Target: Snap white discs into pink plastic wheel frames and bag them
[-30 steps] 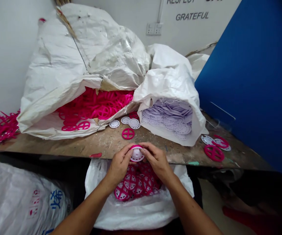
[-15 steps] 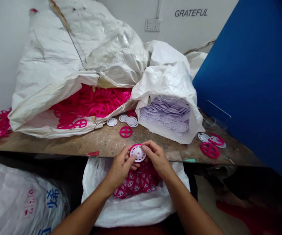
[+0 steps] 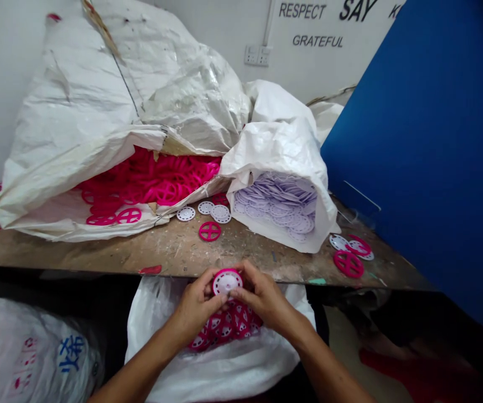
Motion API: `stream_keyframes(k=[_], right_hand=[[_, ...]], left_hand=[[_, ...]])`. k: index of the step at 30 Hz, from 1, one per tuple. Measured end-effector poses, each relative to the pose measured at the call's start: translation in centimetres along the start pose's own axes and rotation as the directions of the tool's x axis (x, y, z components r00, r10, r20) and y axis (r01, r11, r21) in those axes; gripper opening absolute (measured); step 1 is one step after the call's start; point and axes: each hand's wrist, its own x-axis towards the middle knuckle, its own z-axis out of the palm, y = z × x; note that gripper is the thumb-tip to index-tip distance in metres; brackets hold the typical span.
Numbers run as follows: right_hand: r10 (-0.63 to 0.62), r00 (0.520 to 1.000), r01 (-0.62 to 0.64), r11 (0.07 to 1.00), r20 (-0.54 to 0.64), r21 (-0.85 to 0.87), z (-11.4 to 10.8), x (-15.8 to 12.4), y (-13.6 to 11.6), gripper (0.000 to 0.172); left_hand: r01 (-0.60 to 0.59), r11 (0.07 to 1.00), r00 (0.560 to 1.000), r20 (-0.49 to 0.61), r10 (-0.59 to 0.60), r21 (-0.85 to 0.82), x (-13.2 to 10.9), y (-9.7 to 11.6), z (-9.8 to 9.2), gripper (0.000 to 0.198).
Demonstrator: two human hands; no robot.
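Between my two hands is a white slotted disc in a pink ring (image 3: 227, 281), its white face turned up toward me. My left hand (image 3: 201, 299) grips its left edge with thumb and fingers. On the other side my right hand (image 3: 260, 294) pinches the disc, the thumb lying on its lower right. Right below the hands, an open white sack (image 3: 153, 358) holds many pink-and-white discs (image 3: 224, 327), partly hidden by my hands. A loose pink cross-spoked ring (image 3: 210, 231) and several white discs (image 3: 186, 213) lie on the table beyond.
A big white sack (image 3: 77, 112) spills pink rings (image 3: 169, 179) at the left of the worn table (image 3: 174, 252). Beside it a smaller sack (image 3: 283, 134) holds white discs (image 3: 278, 201). Pink rings (image 3: 348, 263) lie near a blue panel (image 3: 413, 157) on the right.
The view has tilted up and shifted slightly right. My right thumb has moved from the disc's upper right edge to its lower right; both hands still hold it.
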Motion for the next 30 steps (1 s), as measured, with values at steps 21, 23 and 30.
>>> stream_keyframes(k=[21, 23, 30], right_hand=[[-0.131, 0.827, 0.079, 0.99, -0.546, -0.119, -4.5, 8.6, 1.5, 0.027], [-0.101, 0.878, 0.138, 0.989, -0.469, 0.046, -2.0, 7.4, 0.6, 0.03], [-0.215, 0.913, 0.167, 0.972, -0.347, -0.162, 0.8, 5.4, -0.9, 0.026]], left_hand=[[-0.224, 0.958, 0.926, -0.268, 0.267, 0.181, 6.9, 3.0, -5.1, 0.015], [-0.155, 0.95, 0.968, -0.236, 0.091, -0.271, 5.6, 3.4, -3.7, 0.019], [-0.188, 0.965, 0.958, -0.252, 0.138, -0.183, 3.1, 3.1, -1.3, 0.033]])
